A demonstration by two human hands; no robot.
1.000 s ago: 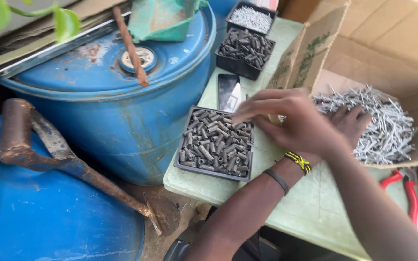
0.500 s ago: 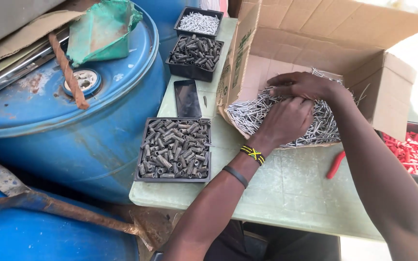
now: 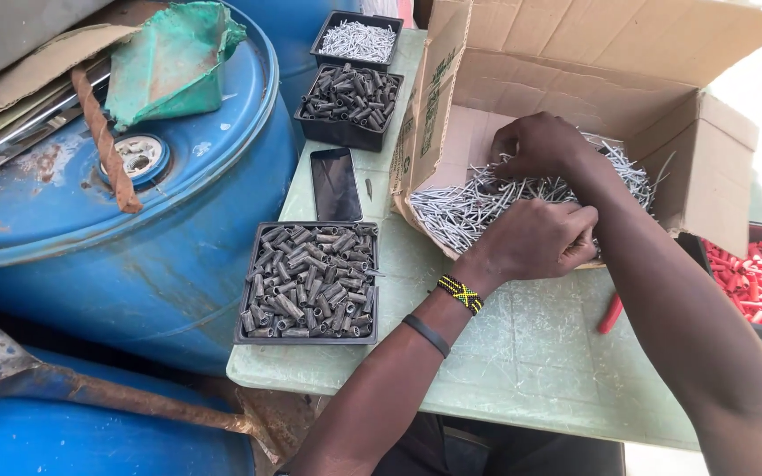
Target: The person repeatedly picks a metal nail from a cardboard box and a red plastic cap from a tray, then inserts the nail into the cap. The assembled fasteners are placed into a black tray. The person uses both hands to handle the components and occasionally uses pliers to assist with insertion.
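Apparently mid-sorting, the left hand and right hand, fingers curled onto thin silver metal pins, work inside the tipped brown cardboard box at the pale green table's far edge, the heap largely unpicked.

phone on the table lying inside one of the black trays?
No, the phone lies flat on the bare green table, between the near black tray of dark metal sleeves and the farther one.
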